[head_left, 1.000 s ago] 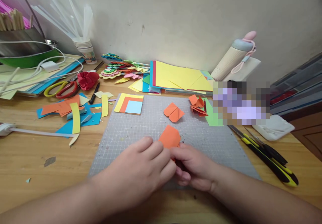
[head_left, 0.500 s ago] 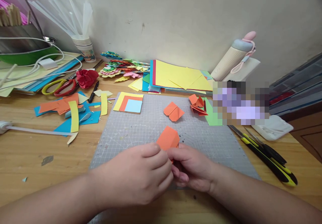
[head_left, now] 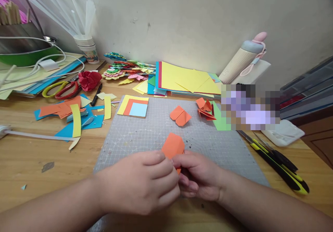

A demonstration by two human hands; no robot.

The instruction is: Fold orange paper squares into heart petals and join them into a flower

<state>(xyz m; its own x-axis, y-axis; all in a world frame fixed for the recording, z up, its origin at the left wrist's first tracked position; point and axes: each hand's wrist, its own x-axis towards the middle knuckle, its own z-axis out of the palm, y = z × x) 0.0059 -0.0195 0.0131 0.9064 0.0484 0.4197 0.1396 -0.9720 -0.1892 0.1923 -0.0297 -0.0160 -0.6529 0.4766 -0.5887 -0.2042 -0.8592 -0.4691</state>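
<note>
Orange paper [head_left: 173,145], part-folded, sits pinched between your two hands low on the grey cutting mat [head_left: 145,131] on the wooden counter [head_left: 39,155]. Your left hand [head_left: 145,183] closes its grip on the near left edge, thumb and forefinger pressed together over the sheet; your right hand [head_left: 200,176] closes on the near right corner, its other fingers curled under. The sheet looks featherweight and thin, stiff enough to stand up from your fingers yet quick to crease or tear, so hold it by the folded edges, where the layers are doubled, rather than by the free flap. Beyond it lie a folded orange piece [head_left: 180,115] mid-mat and yellow-handled cutters [head_left: 275,164] well apart to the right.
</note>
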